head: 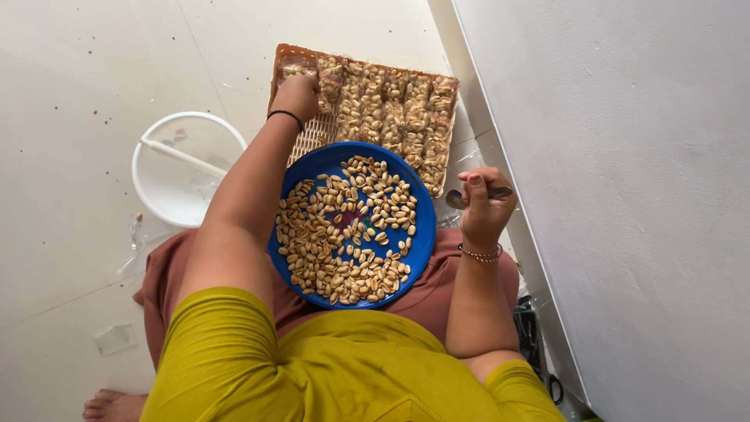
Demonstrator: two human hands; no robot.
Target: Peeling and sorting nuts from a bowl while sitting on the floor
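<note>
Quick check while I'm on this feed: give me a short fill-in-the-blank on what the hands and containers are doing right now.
1. The right hand holds a metal ____.
2. The peanuts on the person's lap lie in a round plate coloured ____.
3. The left hand rests on the woven ____ that holds packed peanuts.
4. The bucket on the floor is coloured ____.

Missing words: spoon; blue; tray; white

1. blue plate (418,234) of peanuts (344,234) rests on the lap.
2. beyond the plate, left hand (297,94) touches a small clear packet (301,66) on the woven tray (312,141).
3. right of the plate, right hand (484,207) grips a spoon (457,199).
4. left of the plate, a white bucket (148,187).
</note>
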